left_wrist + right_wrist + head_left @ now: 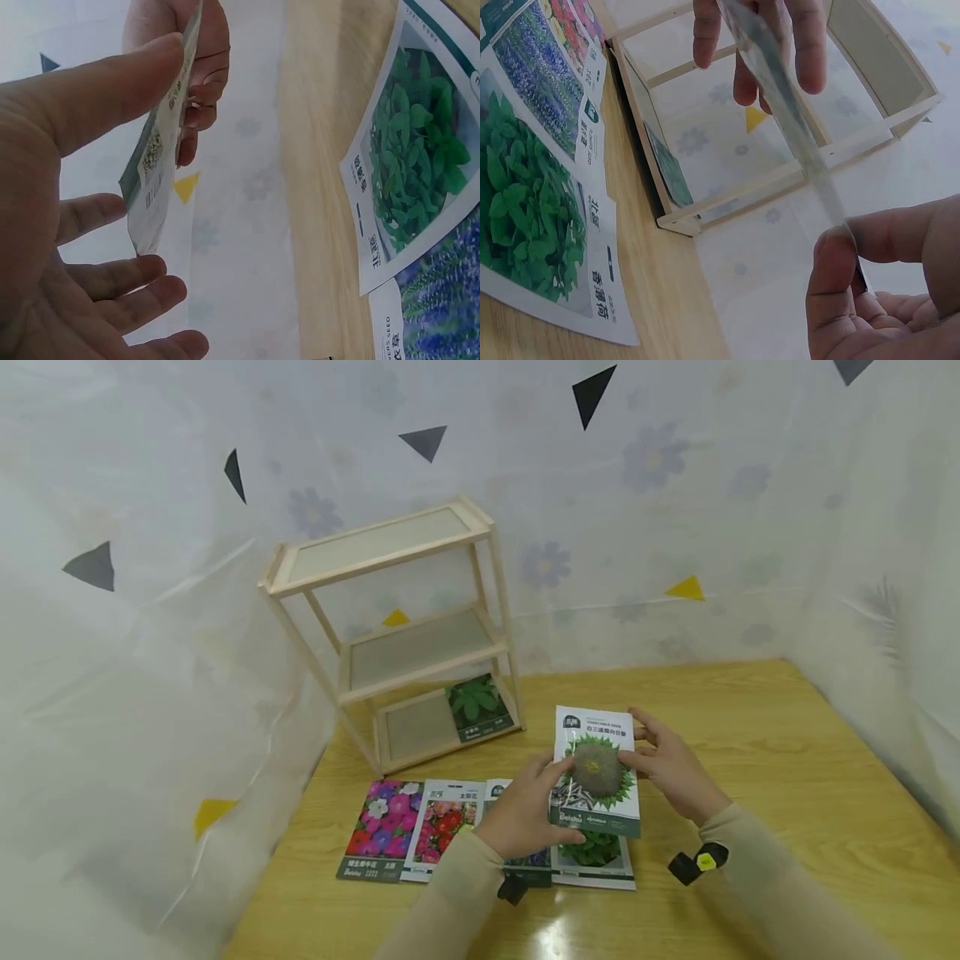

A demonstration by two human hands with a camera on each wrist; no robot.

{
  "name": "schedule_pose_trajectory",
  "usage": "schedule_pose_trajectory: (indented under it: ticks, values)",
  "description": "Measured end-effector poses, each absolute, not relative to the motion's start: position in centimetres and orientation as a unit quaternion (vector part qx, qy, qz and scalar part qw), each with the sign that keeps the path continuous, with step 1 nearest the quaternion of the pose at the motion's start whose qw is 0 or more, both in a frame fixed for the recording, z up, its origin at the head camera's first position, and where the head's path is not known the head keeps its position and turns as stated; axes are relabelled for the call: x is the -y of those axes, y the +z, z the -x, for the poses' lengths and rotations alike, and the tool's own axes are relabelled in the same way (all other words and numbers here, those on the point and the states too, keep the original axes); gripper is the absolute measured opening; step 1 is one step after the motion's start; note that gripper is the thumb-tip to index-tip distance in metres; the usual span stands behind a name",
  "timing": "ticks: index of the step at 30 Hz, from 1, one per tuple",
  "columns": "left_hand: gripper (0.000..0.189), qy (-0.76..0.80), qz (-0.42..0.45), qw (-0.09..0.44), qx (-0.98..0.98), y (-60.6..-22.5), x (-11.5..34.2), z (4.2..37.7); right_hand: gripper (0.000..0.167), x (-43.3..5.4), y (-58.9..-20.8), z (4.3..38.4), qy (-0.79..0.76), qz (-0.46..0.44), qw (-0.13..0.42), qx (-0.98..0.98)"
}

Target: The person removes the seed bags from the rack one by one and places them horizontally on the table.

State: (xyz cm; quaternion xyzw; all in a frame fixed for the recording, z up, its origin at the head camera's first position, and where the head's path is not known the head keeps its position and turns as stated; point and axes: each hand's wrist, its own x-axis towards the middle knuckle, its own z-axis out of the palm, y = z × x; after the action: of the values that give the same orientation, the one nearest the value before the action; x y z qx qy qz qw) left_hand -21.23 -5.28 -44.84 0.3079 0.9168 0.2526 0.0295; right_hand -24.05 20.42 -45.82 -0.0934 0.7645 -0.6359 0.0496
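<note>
In the head view my right hand (671,772) pinches the right edge of a white sunflower seed packet (600,768), thumb on the front. Its printed back shows in the left wrist view. Against the packet's left side rests my left hand (525,814), thumb touching it and the other fingers spread, fairly straight. Seen edge-on, the packet (810,150) stands between both hands in the right wrist view. Under it on the table lies a mint seed packet (592,872), partly covered. A lavender packet (450,292) beside it is largely hidden by my left hand in the head view.
Two flower seed packets, one with pink and purple blooms (386,827), one with red blooms (446,827), lie left on the wooden table (712,710). Behind stands a three-tier wooden rack (420,652), a green leaf packet (478,706) on its bottom shelf.
</note>
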Motion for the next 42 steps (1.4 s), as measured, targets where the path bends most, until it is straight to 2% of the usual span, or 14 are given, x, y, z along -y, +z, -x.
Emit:
schedule_pose_trajectory:
  ticks: [9, 21, 30, 42]
  values:
    - [0.079, 0.17, -0.338, -0.051, -0.924, -45.3, 3.7, 20.8, 0.079, -22.2, -46.3, 23.8, -0.613, 0.073, 0.042, -0.786]
    - [0.072, 0.134, -0.351, -0.098, -0.922, -45.9, 2.0, 20.2, 0.079, -24.0, -45.7, 23.5, -0.563, 0.078, 0.019, -0.822]
    - [0.068, 0.11, -0.355, -0.106, -0.922, -46.7, 1.4, 20.1, 0.07, -24.8, -46.8, 24.0, -0.483, 0.086, 0.025, -0.871]
    - [0.066, 0.07, -0.357, -0.087, -0.927, -47.3, 0.2, 19.6, 0.06, -26.3, -47.3, 23.5, -0.412, 0.105, 0.016, -0.905]
